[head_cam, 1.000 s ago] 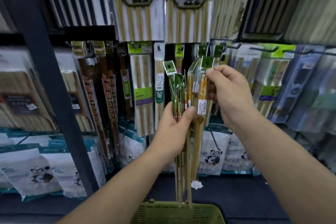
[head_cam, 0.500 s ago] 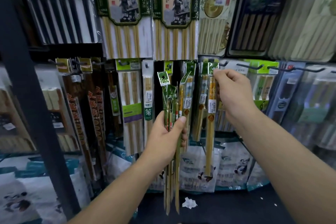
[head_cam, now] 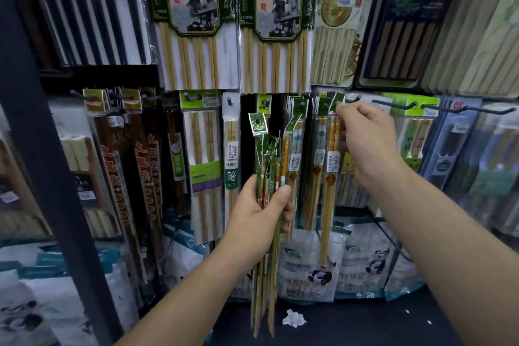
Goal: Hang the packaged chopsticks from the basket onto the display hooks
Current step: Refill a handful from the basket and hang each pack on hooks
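I judge this pack (head_cam: pixel 331 166) light and slick: right hand (head_cam: pixel 365 143) pinches its header card (head_cam: pixel 337 99); left hand (head_cam: pixel 261 213) grips the bundle (head_cam: pixel 266 154).

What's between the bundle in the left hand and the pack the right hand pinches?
Head view: hung chopstick packs fill the gap between bundle and pinched pack.

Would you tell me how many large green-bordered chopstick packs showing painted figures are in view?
2. One large green-bordered chopstick pack hangs top centre; the second pack right of it. More may hide behind them.
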The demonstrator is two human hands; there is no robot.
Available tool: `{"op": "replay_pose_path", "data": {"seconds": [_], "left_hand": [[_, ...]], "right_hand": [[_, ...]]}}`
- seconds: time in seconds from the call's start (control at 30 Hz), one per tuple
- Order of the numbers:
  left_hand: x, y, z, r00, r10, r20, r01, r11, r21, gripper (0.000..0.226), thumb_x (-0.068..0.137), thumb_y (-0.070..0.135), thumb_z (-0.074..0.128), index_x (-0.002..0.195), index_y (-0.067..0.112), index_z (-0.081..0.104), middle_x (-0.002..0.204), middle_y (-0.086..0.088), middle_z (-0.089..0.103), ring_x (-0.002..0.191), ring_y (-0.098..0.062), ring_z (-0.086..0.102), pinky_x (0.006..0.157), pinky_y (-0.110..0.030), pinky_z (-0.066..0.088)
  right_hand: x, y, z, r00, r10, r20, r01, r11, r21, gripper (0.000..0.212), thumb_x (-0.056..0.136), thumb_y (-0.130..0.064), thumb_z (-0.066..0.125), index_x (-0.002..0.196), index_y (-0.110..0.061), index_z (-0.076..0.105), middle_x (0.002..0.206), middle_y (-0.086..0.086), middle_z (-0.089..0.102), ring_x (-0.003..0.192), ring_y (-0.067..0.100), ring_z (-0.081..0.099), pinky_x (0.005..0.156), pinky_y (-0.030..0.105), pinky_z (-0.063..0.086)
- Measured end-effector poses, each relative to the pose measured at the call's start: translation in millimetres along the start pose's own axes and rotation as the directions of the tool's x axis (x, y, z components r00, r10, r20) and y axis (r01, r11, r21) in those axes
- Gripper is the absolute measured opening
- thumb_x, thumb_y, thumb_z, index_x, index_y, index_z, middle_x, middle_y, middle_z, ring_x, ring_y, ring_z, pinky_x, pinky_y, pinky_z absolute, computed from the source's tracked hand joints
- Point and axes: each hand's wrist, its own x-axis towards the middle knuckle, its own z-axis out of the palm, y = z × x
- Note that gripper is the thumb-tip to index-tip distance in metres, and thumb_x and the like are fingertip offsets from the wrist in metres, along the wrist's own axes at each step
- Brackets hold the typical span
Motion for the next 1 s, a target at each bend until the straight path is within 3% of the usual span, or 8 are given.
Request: {"op": "replay_pose_path", "data": {"seconds": [0.33, 0.43, 0.6, 0.73, 0.83, 0.9, 1.0], "left_hand": [[0.3, 4.4, -1.7, 0.999, 0.019, -0.027, -0.019, 1.0, -0.001, 0.013, 0.102, 0.029, 0.061, 0.108, 0.018, 0.059, 0.074, 0.007, 0.069, 0.068, -0.011, 0.066, 0.063, -0.023, 0.058], [0.2, 6.5, -0.6, 0.999, 0.007, -0.034, -0.008, 1.0, -0.026, 0.015, 0.101, 0.029, 0.062, 0.11, 0.018, 0.059, 0.075, 0.006, 0.07, 0.068, -0.011, 0.066, 0.063, -0.023, 0.058], [-0.7, 7.7, 1.0, 1.0, 0.003, -0.025, -0.004, 0.999, -0.039, 0.014, 0.1, 0.028, 0.064, 0.109, 0.017, 0.061, 0.08, 0.003, 0.073, 0.07, -0.012, 0.067, 0.065, -0.025, 0.059], [-1.7, 8.1, 2.1, 1.0, -0.004, -0.028, 0.003, 0.999, -0.043, 0.014, 0.097, 0.027, 0.069, 0.108, 0.018, 0.064, 0.086, -0.001, 0.076, 0.074, -0.012, 0.071, 0.064, -0.026, 0.06], [-1.7, 7.2, 3.4, 1.0, -0.023, -0.019, 0.022, 0.998, -0.057, 0.021, 0.095, 0.027, 0.073, 0.111, 0.018, 0.064, 0.081, 0.0, 0.075, 0.073, -0.013, 0.072, 0.064, -0.028, 0.061], [-1.5, 6.9, 5.6, 0.999, -0.032, -0.006, 0.032, 0.997, -0.073, 0.023, 0.093, 0.025, 0.074, 0.111, 0.017, 0.063, 0.08, 0.001, 0.075, 0.072, -0.014, 0.071, 0.063, -0.029, 0.061], [-2.3, 7.4, 9.6, 0.999, -0.033, 0.009, 0.033, 0.994, -0.101, 0.024, 0.092, 0.022, 0.075, 0.111, 0.016, 0.063, 0.082, 0.002, 0.076, 0.071, -0.015, 0.072, 0.062, -0.028, 0.06]], "right_hand": [[2.2, 0.2, 0.9, 0.999, -0.041, -0.001, 0.04, 0.998, -0.057, 0.027, 0.1, -0.023, 0.058, 0.079, -0.006, 0.06, 0.073, 0.008, 0.041, 0.068, 0.019, 0.04, 0.075, 0.03, 0.048], [2.3, 5.3, 0.6, 0.996, -0.094, 0.003, 0.093, 0.986, -0.136, 0.032, 0.103, -0.028, 0.056, 0.08, -0.005, 0.059, 0.07, 0.004, 0.045, 0.065, 0.016, 0.043, 0.066, 0.027, 0.046], [4.5, 18.6, -3.1, 0.997, -0.071, 0.024, 0.074, 0.973, -0.219, 0.032, 0.103, -0.034, 0.056, 0.089, -0.007, 0.067, 0.075, 0.008, 0.055, 0.071, 0.02, 0.053, 0.076, 0.044, 0.054], [4.6, 24.3, -4.8, 0.998, -0.061, -0.019, 0.055, 0.972, -0.227, 0.029, 0.099, -0.039, 0.062, 0.09, -0.012, 0.069, 0.078, 0.004, 0.062, 0.075, 0.017, 0.059, 0.072, 0.038, 0.051], [-8.9, 22.9, -6.4, 0.986, -0.136, -0.099, 0.105, 0.957, -0.271, 0.022, 0.096, -0.041, 0.066, 0.088, -0.021, 0.063, 0.078, -0.007, 0.06, 0.069, 0.004, 0.055, 0.066, 0.026, 0.041], [-23.7, 20.5, -5.7, 0.987, -0.161, -0.029, 0.148, 0.956, -0.255, 0.018, 0.096, -0.04, 0.065, 0.086, -0.025, 0.065, 0.076, -0.008, 0.064, 0.069, -0.001, 0.059, 0.065, 0.024, 0.042], [-45.7, 15.6, -1.6, 0.96, -0.079, 0.269, 0.102, 0.992, -0.073, 0.016, 0.096, -0.041, 0.064, 0.088, -0.031, 0.074, 0.085, -0.012, 0.073, 0.076, -0.001, 0.066, 0.062, 0.019, 0.051]]}}
